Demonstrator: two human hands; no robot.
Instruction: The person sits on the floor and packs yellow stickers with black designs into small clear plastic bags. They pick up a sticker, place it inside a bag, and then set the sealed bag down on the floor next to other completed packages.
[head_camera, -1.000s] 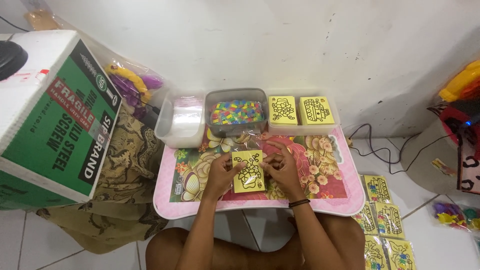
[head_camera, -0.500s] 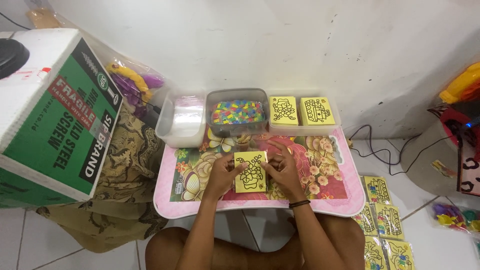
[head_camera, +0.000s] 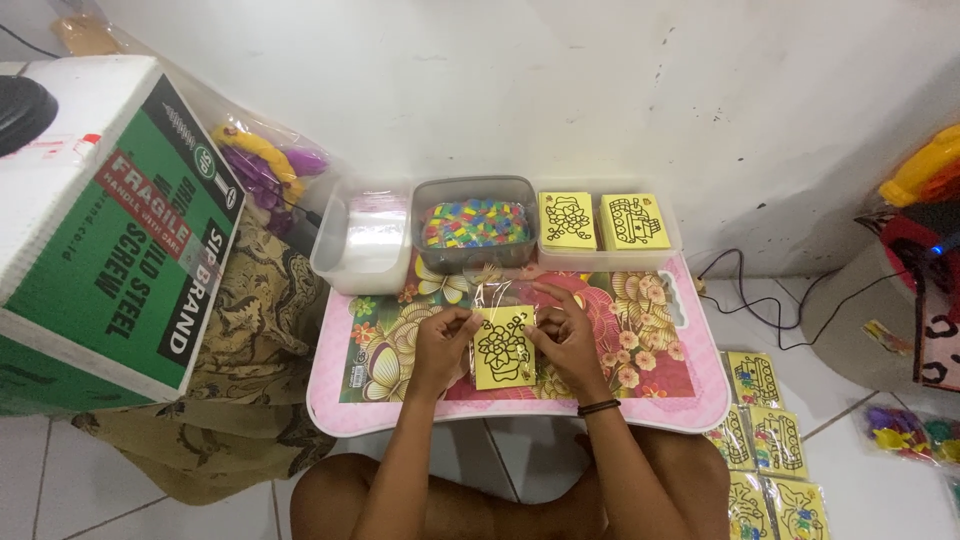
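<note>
Yellow picture card (head_camera: 503, 348) now sits lower on the counter (head_camera: 650, 400), deeper in its clear sleeve (head_camera: 497, 297), left hand (head_camera: 440, 345) and right hand (head_camera: 565, 340) each grasping an edge.

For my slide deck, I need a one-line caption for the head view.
Both hands, left hand and right hand, hold a yellow line-drawing card in a clear plastic sleeve over a pink floral table.

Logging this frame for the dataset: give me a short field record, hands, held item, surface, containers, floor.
left hand: grips left edge of yellow card
right hand: grips right edge
yellow card: black line drawing, inside clear plastic sleeve
surface: pink floral tray table
containers: clear tub; grey tub of coloured pieces; tray of yellow cards
floor right: packed cards
left: green cardboard box
</note>
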